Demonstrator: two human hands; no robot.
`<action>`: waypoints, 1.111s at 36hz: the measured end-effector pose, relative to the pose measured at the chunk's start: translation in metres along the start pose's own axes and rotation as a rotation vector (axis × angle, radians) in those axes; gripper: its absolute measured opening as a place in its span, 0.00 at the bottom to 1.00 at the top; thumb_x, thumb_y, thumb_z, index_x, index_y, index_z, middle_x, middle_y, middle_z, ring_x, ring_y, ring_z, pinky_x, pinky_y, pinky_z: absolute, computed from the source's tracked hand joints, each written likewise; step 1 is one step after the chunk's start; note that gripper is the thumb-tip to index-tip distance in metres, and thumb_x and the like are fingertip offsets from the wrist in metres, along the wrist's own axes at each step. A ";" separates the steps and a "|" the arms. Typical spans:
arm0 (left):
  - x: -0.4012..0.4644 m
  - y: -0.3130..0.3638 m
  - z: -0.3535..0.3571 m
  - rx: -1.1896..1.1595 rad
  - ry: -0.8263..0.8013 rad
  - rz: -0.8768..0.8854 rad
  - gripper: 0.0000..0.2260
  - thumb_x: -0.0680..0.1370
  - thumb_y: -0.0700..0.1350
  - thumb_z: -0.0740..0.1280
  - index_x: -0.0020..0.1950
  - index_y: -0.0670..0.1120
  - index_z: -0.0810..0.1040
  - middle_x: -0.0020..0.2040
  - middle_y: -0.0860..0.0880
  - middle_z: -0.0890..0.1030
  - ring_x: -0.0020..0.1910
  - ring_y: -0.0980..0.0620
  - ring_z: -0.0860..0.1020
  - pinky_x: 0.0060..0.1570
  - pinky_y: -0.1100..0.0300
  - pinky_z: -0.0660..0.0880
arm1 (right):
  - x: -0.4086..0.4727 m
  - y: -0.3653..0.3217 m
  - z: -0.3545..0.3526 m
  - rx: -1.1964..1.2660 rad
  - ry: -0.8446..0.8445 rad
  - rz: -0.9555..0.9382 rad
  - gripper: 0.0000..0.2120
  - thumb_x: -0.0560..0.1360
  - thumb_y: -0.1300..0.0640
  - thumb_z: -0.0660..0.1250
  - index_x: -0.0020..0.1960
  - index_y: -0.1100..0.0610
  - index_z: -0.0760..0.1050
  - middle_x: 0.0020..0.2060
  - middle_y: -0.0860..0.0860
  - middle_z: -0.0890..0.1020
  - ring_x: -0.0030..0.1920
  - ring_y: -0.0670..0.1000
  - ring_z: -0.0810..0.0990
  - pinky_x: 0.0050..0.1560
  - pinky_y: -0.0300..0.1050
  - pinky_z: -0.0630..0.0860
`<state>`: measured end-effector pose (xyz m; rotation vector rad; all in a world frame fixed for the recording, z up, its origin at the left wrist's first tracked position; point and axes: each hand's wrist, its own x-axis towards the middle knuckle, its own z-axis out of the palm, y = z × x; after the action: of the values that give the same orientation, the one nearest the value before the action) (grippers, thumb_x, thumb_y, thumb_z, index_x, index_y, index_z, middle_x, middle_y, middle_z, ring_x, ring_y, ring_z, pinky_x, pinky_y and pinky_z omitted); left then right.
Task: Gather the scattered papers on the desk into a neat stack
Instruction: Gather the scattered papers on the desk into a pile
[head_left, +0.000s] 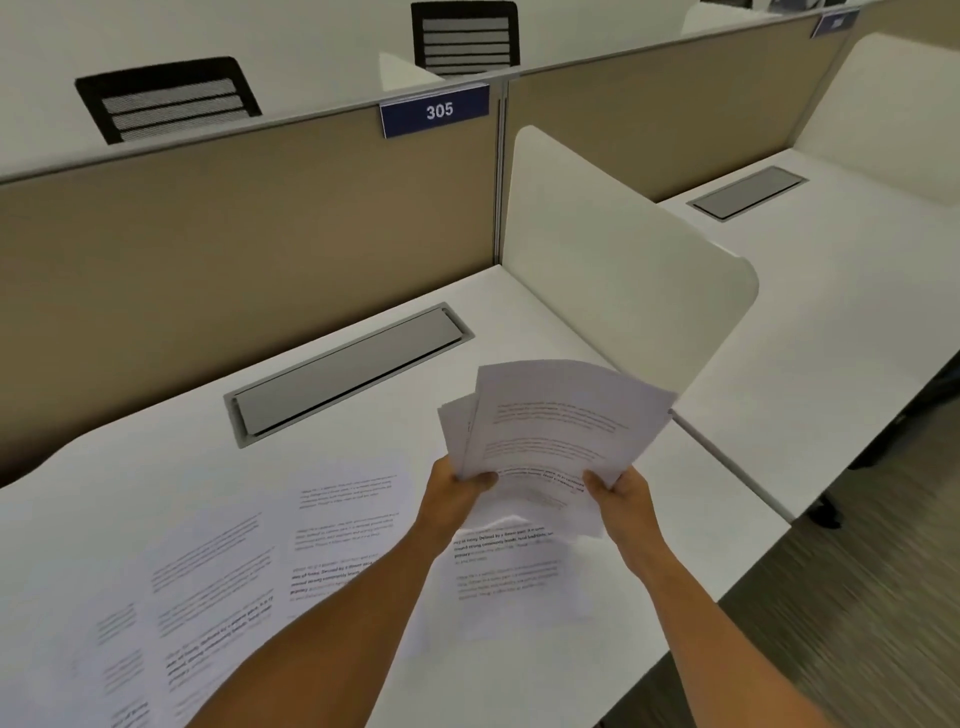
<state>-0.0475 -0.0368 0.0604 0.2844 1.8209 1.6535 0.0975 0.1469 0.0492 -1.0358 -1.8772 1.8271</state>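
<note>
A fanned bundle of printed white sheets (556, 426) is held up above the white desk (171, 467). My left hand (452, 493) grips its lower left edge and my right hand (621, 493) grips its lower right edge. The sheets in the bundle are askew, not squared. Several more printed papers (208, 582) lie overlapping on the desk to the left and under my forearms. One sheet (504, 566) lies on the desk directly below the held bundle.
A grey cable-tray lid (348, 371) is set into the desk behind the papers. A tan partition (234, 234) with a blue 305 sign (435, 110) backs the desk. A white side divider (623, 260) stands at the right. The desk's front edge runs by carpet (831, 623).
</note>
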 end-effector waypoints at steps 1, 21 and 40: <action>-0.001 -0.003 -0.001 -0.004 0.004 -0.013 0.19 0.74 0.34 0.72 0.64 0.45 0.79 0.57 0.46 0.84 0.56 0.48 0.82 0.49 0.61 0.80 | 0.000 0.001 0.001 -0.007 -0.003 0.009 0.15 0.79 0.64 0.66 0.61 0.46 0.77 0.50 0.39 0.86 0.52 0.38 0.84 0.44 0.29 0.81; -0.021 -0.081 0.001 0.534 0.302 -0.406 0.22 0.77 0.49 0.69 0.68 0.40 0.74 0.74 0.40 0.63 0.71 0.38 0.62 0.70 0.47 0.64 | -0.009 0.046 0.061 -0.789 -0.002 0.340 0.09 0.71 0.62 0.63 0.49 0.63 0.77 0.57 0.62 0.76 0.54 0.61 0.78 0.60 0.51 0.76; -0.020 -0.081 -0.002 0.318 0.282 -0.363 0.09 0.73 0.36 0.68 0.53 0.36 0.79 0.51 0.40 0.84 0.45 0.48 0.81 0.48 0.53 0.81 | -0.009 0.045 0.072 -0.483 -0.072 0.465 0.29 0.73 0.66 0.65 0.71 0.61 0.57 0.45 0.53 0.76 0.42 0.51 0.78 0.37 0.44 0.77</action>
<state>-0.0125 -0.0640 -0.0102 -0.1499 2.1947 1.1975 0.0668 0.0851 -0.0006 -1.7105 -2.3395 1.6751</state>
